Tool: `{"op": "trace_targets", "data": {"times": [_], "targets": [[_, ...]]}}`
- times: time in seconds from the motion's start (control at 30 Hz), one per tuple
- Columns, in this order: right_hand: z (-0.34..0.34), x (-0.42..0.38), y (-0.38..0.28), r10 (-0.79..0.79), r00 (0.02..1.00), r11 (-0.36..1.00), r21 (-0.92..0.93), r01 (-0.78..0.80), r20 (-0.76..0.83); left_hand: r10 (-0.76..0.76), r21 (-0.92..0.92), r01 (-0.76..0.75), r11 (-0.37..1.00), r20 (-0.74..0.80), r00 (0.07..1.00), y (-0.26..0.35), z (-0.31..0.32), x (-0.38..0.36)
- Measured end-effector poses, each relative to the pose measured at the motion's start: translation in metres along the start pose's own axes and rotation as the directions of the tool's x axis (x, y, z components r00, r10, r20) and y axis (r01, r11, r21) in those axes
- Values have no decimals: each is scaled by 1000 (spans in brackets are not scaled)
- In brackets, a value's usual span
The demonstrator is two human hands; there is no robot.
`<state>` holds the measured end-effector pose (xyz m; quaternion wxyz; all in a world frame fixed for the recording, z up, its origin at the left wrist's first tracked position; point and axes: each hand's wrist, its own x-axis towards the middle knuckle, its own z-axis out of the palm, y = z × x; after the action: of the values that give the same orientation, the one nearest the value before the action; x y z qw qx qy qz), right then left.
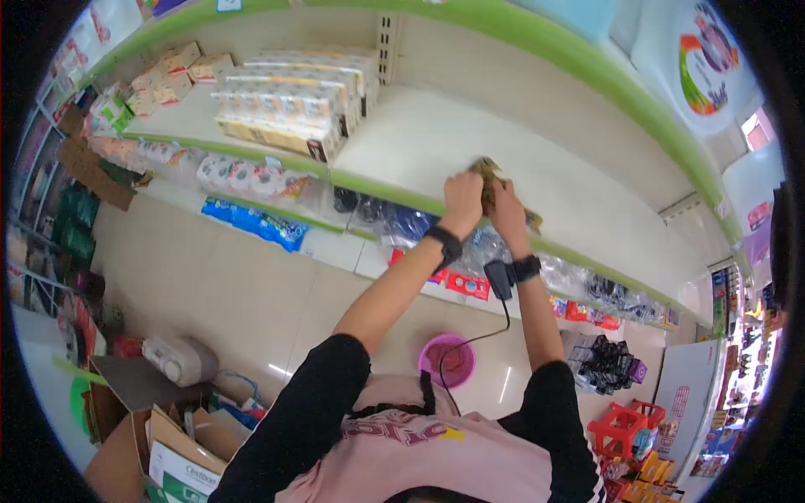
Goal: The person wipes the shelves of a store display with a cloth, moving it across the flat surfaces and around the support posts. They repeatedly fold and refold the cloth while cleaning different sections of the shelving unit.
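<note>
On the white shelf (pixel 436 142), near its green front edge, my left hand (pixel 462 199) and right hand (pixel 506 205) are both closed on one brownish crumpled cloth (pixel 489 172), bunched between them and pressed down on the bare board, so it seems gripped for wiping. Stacked packs of boxed goods (pixel 293 101) sit well apart to the left, too blurred to count. One pink bucket (pixel 447 360) stands on the floor below; one open cardboard box (pixel 180 461) lies nearer me.

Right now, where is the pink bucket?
In the head view, the pink bucket sits on the floor low in the middle, between the person's two arms and below the shelf.
</note>
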<state>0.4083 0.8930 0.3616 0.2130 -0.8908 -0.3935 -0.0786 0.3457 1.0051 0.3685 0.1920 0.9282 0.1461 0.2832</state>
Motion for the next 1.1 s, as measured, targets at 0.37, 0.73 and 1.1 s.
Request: {"op": "trace_targets", "data": {"times": [0.37,0.73,1.1], "targets": [[39,73,-107,-91,973,996,9,91,214,-105,-259,97,961,-20,994,-132,-64,8],[87,204,-121,-136,950,990,-6,143,280,-232,107,230,967,3,973,-175,-58,101],[100,215,-94,-297,900,950,195,244,319,-184,134,183,974,-5,983,-181,-55,96]]}}
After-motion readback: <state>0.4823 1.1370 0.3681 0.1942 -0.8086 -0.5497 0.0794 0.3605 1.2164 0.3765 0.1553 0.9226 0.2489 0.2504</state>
